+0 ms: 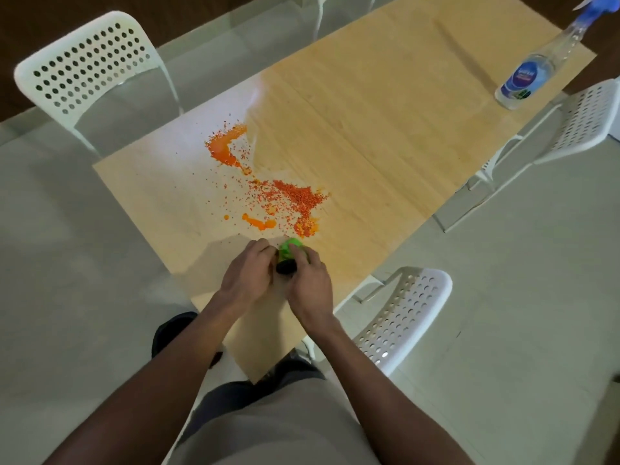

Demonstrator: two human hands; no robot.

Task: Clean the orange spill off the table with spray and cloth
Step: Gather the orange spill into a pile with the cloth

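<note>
Both hands, left hand [246,275] and right hand [310,285], grasp a green cloth [290,251] near the worktop's [385,129] near edge, beside the spill [268,189].

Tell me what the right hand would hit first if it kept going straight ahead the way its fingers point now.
Probably the orange spill. The right hand, gripping a green cloth together with the left hand, points up the table, and the nearest spill patch lies just beyond the cloth.
</note>
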